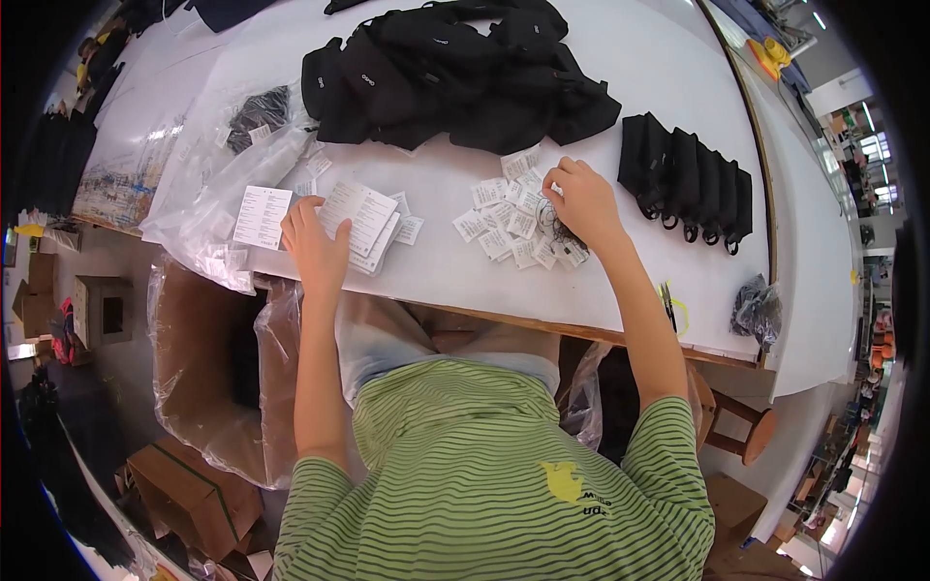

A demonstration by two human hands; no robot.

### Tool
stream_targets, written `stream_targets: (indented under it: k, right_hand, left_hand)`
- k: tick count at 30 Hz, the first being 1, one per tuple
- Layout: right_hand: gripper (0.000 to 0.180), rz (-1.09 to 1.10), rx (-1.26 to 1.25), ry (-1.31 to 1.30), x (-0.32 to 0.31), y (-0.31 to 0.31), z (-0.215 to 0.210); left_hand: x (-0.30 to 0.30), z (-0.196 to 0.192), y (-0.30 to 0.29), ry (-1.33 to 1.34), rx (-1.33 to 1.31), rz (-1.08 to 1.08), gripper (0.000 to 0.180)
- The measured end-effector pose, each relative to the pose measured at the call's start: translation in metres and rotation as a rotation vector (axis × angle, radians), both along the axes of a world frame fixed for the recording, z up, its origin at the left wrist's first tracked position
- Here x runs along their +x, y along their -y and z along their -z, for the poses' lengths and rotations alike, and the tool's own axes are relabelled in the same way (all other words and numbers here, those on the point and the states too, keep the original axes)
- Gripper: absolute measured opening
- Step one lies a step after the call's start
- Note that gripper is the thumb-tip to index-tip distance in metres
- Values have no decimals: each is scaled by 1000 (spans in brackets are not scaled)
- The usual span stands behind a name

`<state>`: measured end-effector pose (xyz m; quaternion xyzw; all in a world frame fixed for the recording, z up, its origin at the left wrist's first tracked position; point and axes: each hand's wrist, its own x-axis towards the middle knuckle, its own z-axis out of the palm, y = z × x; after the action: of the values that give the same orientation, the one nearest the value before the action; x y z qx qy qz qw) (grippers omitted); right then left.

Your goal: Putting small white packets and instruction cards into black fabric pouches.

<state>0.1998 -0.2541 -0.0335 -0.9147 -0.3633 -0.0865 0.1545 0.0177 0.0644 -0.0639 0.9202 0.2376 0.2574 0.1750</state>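
My left hand (318, 252) rests on the table with fingers and thumb apart, between a single white printed card (262, 217) and a fanned stack of white printed cards (360, 215). Its fingertips touch or nearly touch the card edges. Over on the right, my right hand (587, 201) is curled, thumb and index finger close together, above a loose pile of small white tags (496, 215). Dark thin cords (559, 235) lie bunched in this pile below the hand. Whatever is between those fingers is too small to make out.
Black fabric bags (446, 73) lie heaped at the back. A row of folded black pouches (684, 179) sits to the right. Clear plastic bags (208, 208) cover the left side. Yellow-handled snips (674, 308) and a dark plastic bundle (757, 308) lie near the front right edge.
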Motion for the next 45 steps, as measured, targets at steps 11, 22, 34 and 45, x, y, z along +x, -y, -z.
stream_targets:
  k: [11,22,34,45]
  right_hand:
    - [10,38,207,55,-23,6,-52]
    - [10,105,584,-513,-79,17,-51]
    - [17,551,196,-430,-144,84,8]
    - [17,235,9,-278,-112,45,27]
  left_hand:
    - [12,-24,-10,-211,-279,194,19]
    - [-5,-79,55,19,-915,376,28]
    - [-18,-65,113,-285,-1015,582,70]
    - [-30,-57,144,-525,-1219,713,55]
